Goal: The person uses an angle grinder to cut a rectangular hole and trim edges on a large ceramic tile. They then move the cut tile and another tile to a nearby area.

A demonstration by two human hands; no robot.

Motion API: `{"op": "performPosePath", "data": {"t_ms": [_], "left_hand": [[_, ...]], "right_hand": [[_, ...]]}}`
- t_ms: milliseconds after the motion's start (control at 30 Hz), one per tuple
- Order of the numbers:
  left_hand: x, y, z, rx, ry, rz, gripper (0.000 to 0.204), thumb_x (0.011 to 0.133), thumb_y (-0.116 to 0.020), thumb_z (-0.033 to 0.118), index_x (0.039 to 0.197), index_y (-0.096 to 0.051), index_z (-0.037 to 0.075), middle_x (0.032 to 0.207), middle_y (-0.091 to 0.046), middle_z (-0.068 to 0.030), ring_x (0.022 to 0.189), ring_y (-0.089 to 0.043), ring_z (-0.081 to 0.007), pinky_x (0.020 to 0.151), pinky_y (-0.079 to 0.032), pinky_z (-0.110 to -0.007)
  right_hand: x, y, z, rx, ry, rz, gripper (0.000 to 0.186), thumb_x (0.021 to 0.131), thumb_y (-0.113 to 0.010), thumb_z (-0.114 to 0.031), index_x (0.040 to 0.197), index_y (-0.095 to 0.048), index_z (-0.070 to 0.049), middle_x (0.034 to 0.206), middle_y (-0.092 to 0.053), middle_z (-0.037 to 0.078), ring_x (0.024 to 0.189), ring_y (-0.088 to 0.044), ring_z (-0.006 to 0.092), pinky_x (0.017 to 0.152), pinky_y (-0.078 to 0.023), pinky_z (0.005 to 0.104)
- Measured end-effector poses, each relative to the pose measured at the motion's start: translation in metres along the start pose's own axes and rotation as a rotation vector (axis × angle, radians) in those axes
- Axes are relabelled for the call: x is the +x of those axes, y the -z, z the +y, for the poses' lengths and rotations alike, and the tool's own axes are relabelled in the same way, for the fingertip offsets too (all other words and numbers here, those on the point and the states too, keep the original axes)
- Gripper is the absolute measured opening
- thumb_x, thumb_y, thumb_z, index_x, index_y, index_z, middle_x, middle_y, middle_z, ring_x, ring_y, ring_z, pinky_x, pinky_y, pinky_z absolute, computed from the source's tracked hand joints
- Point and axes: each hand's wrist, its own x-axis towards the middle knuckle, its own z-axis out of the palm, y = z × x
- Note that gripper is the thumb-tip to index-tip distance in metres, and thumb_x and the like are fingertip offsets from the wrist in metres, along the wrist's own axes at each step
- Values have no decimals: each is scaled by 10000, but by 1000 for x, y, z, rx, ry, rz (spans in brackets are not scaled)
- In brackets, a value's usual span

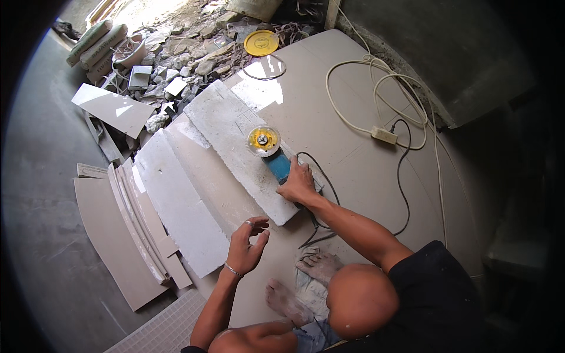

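My right hand (299,180) is wrapped round the body of a blue angle grinder (278,167). The grinder lies on a long pale block (238,138), its round disc (263,141) facing up with a yellow centre. From its back end a dark cord runs onto the floor. My left hand (248,242) hovers in front of the blocks, empty, with the fingers loosely bent and the thumb apart. A ring and a bracelet show on it. To its left lies a second pale block (176,197), with a dusty beige strip between the two.
Cut tile pieces (112,235) are stacked at the left. Rubble (188,53), a yellow lid (261,43) and sacks (97,44) lie at the back. A cream extension cord (335,100) loops to its socket block (384,135) at the right. My bare feet (318,265) are close by.
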Motion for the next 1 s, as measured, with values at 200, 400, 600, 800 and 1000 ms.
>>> {"op": "performPosePath", "data": {"t_ms": [200, 400, 600, 800, 1000], "left_hand": [[-42, 8, -7, 82, -22, -180, 333, 1006, -689, 93, 1313, -650, -30, 1217, -744, -188, 1060, -760, -268, 928, -602, -397], [-88, 68, -18, 78, 161, 246, 314, 991, -698, 103, 1279, -672, -20, 1173, -773, -172, 1049, -774, -253, 943, -598, -367], [-146, 93, -52, -86, 286, 538, 290, 994, -688, 100, 1268, -682, 4, 1142, -779, -138, 1052, -754, -216, 975, -582, -358], [-234, 82, -61, -116, 362, 853, 204, 995, -672, 49, 1190, -706, 3, 1079, -748, -72, 1019, -713, -162, 959, -567, -321], [-367, 105, 36, 852, 459, 1451, 273, 967, -657, 34, 1234, -708, 13, 1203, -726, -152, 1151, -691, -281, 1035, -544, -420]], "right_hand": [[17, 38, 41, -82, 90, -33, 923, 672, -872, -269, 1450, -488, 47, 1287, -680, 325, 1218, -683, 454, 1074, -549, 474], [0, 122, 134, -186, -8, 176, 942, 666, -890, -270, 1463, -498, 46, 1326, -672, 305, 1238, -677, 450, 1063, -560, 481], [-24, 149, 195, -342, -16, 310, 822, 615, -891, -210, 1347, -580, -1, 1204, -683, 255, 1154, -678, 460, 1039, -558, 510], [3, 104, 218, -160, 115, 307, 689, 606, -859, -237, 1210, -646, 19, 1113, -718, 258, 1058, -704, 457, 974, -565, 509], [77, 72, 265, -86, 315, 370, 689, 721, -933, -277, 1264, -701, 77, 1171, -777, 251, 1069, -741, 389, 951, -569, 472]]}}
